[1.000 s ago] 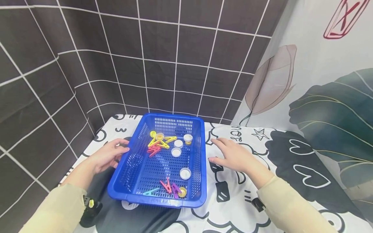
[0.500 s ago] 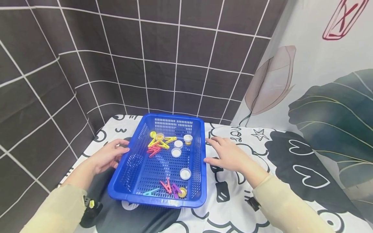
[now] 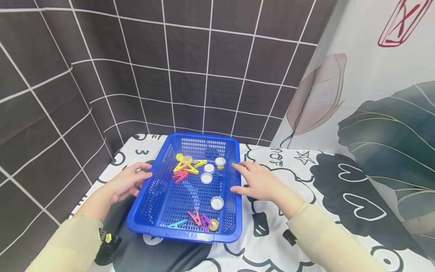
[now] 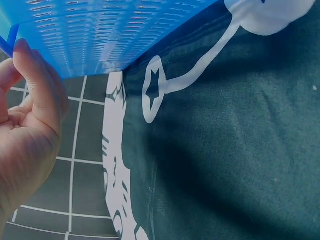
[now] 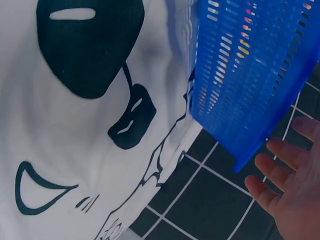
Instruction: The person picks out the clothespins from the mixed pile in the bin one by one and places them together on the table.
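A blue plastic basket (image 3: 180, 235) with slotted sides stands on the cloth in the head view. At its left rim, my left hand (image 3: 124, 184) holds the edge with curled fingers; the left wrist view shows that hand (image 4: 32, 117) against the basket's slotted wall (image 4: 95, 37). Opposite, my right hand (image 3: 259, 183) has its fingertips at the right rim, fingers spread and fairly straight. Beside the basket wall (image 5: 230, 95), the right hand (image 5: 292, 182) looks open in the right wrist view; whether it touches the rim I cannot tell.
Inside the basket lie yellow clothespins (image 3: 191, 169), red clothespins (image 3: 180, 175), a turquoise clothespin (image 3: 177, 224), a purple clothespin (image 3: 205, 222) and several round white caps (image 3: 217, 203). A patterned cloth (image 3: 272, 241) covers the table. Dark gridded fabric (image 3: 190, 83) hangs behind.
My right hand has moved left, from beside the basket to its right rim. The left hand stays at the left rim, and the basket stands practically where it was.
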Demonstrator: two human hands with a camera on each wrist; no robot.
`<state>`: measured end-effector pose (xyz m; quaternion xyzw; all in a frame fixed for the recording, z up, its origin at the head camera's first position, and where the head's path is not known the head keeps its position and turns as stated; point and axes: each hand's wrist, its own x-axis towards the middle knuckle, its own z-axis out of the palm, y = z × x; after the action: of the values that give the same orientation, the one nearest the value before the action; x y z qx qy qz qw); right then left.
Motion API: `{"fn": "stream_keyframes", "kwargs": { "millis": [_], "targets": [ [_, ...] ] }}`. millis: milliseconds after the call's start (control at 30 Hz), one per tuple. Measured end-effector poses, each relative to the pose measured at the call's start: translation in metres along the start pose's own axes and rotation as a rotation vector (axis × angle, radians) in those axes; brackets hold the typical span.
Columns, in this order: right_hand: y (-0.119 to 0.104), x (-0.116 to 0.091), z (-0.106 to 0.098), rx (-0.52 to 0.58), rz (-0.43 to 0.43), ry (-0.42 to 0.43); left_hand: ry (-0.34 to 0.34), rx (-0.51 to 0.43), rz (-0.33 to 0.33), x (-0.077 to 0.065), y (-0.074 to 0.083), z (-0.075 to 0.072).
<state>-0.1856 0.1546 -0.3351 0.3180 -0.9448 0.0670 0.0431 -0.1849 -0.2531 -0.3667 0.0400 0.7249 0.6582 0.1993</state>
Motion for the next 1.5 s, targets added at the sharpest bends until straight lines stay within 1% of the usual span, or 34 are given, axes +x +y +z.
{"fn": "stream_keyframes", "kwargs": {
  "millis": [167, 433, 633, 900, 1067, 1333, 1500],
  "targets": [
    [-0.005, 0.004, 0.001, -0.016, -0.019, 0.010, 0.001, 0.004, 0.001, 0.001, 0.000, 0.000],
    [-0.012, 0.010, 0.006, -0.024, -0.001, -0.017, 0.004, 0.000, -0.002, 0.001, -0.001, 0.001],
    [-0.015, 0.014, 0.010, -0.009, -0.011, -0.008, 0.009, -0.001, 0.003, 0.000, -0.002, 0.001],
    [-0.023, 0.021, 0.012, -0.050, -0.066, 0.009, 0.009, -0.011, -0.002, 0.001, -0.002, 0.001],
    [-0.030, 0.026, 0.013, -0.058, -0.083, -0.013, 0.010, -0.012, -0.004, 0.001, -0.002, 0.001],
    [-0.042, 0.032, 0.015, -0.073, -0.141, -0.045, 0.008, -0.018, -0.002, 0.001, -0.004, 0.000],
    [-0.051, 0.035, 0.016, -0.056, -0.154, -0.071, 0.011, -0.015, 0.002, 0.002, -0.005, 0.000]
  ]
}}
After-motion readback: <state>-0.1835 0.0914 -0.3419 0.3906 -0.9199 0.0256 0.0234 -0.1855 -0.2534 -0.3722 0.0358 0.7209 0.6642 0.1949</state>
